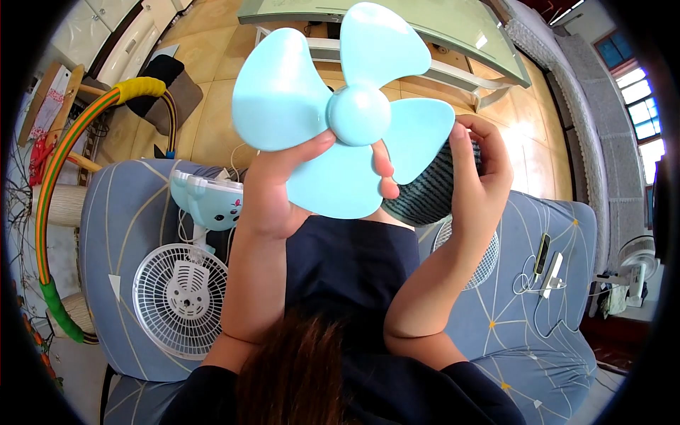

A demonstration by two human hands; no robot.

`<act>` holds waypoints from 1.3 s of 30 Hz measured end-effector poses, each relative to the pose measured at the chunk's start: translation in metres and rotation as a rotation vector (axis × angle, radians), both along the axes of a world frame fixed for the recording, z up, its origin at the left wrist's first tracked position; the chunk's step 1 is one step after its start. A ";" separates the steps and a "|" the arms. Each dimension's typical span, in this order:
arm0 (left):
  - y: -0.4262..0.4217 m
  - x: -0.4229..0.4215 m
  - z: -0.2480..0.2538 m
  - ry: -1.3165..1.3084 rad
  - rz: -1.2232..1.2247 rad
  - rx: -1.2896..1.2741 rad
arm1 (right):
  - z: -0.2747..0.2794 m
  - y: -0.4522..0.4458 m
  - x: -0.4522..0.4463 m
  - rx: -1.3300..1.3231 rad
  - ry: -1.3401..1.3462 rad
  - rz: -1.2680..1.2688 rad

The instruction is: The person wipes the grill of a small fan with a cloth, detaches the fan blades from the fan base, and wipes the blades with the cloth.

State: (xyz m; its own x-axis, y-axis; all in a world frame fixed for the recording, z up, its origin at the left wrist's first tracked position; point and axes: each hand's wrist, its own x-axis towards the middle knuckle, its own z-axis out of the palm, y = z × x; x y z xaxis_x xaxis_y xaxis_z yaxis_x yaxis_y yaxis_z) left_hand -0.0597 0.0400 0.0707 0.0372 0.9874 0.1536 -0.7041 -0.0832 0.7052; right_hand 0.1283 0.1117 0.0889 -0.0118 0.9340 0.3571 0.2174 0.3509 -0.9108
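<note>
A light-blue fan blade [360, 115] with a round hub and several petals is held up in front of me. My left hand [280, 177] grips it near the hub, thumb in front and fingertips showing between two petals. At the tip of the right petal, my right hand [485, 159] is closed on a dark ribbed cloth [428, 185], which hangs partly behind that petal. On the sofa to the left lie a white round fan guard [180, 301] and a light-blue fan base [209, 200]. Another round guard [485, 255] shows partly behind my right forearm.
The blue patterned sofa [524, 319] spreads on both sides of me. A phone [542, 253] and a white power strip [553, 275] with cables lie on its right part. A striped hoop [53, 191] stands at the left. Ahead is a glass-topped table [453, 28].
</note>
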 end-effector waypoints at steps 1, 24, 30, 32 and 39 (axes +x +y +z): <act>0.000 -0.001 -0.001 -0.002 -0.015 0.010 | 0.000 0.001 -0.001 0.005 0.051 0.035; -0.036 0.023 0.050 0.580 -0.164 0.641 | -0.011 0.018 0.038 -0.247 0.295 0.022; -0.088 0.095 0.056 -0.160 -0.822 0.834 | -0.010 0.013 0.027 -0.252 0.270 0.022; -0.081 0.094 0.061 -0.228 -0.755 0.864 | -0.010 0.012 0.029 -0.254 0.265 0.045; -0.091 0.102 0.058 -0.181 -0.763 0.914 | -0.009 0.011 0.033 -0.239 0.251 0.069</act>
State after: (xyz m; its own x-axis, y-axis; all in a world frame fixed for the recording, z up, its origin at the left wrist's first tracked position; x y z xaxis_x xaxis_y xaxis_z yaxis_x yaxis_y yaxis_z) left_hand 0.0421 -0.0509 0.1282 0.4696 0.2443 0.8484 -0.8723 -0.0198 0.4886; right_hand 0.1617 0.1229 0.0802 -0.0179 0.9915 0.1285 -0.0401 0.1278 -0.9910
